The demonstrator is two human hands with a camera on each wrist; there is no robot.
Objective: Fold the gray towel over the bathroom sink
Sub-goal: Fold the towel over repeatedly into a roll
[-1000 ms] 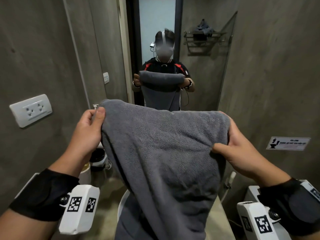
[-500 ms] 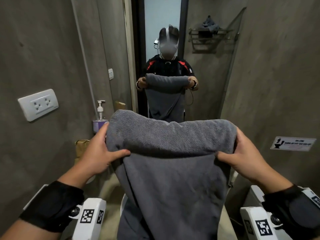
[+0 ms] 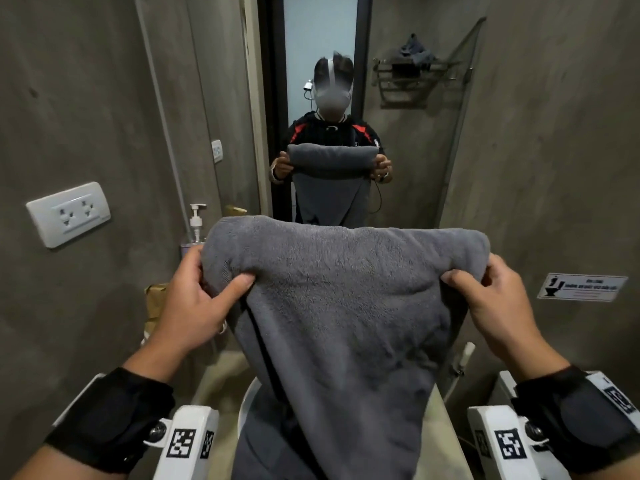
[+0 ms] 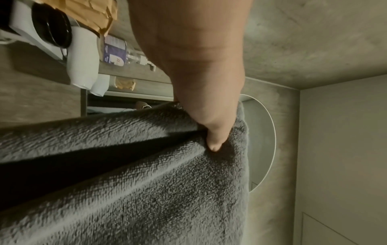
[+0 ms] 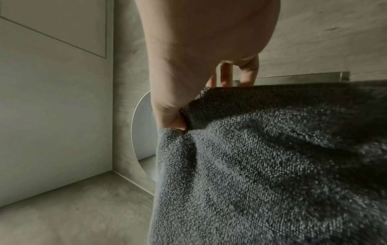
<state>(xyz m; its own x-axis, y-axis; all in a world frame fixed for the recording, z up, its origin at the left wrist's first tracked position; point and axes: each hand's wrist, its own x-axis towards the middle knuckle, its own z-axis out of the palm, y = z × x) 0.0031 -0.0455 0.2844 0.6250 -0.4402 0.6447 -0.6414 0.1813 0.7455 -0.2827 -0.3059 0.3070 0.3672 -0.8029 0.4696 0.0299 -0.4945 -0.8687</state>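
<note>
Since the earlier frame I've lowered the gray towel [image 3: 343,306] slightly; it hangs doubled above the sink [image 3: 246,407], thick, soft, probably weighty. My left hand [image 3: 194,306] and right hand [image 3: 495,306] pinch its top fold ends, the sensible hold.

A small bathroom with bare concrete-look walls.

A mirror [image 3: 322,98] faced the person above a white sink [image 3: 246,403] set in a counter, with a pump soap bottle [image 3: 196,223] beside it. A toilet-notice sign [image 3: 581,287] hung on the right wall, a white power socket [image 3: 68,213] on the left, and a metal wall rack [image 3: 415,76] showed in the reflection.
</note>
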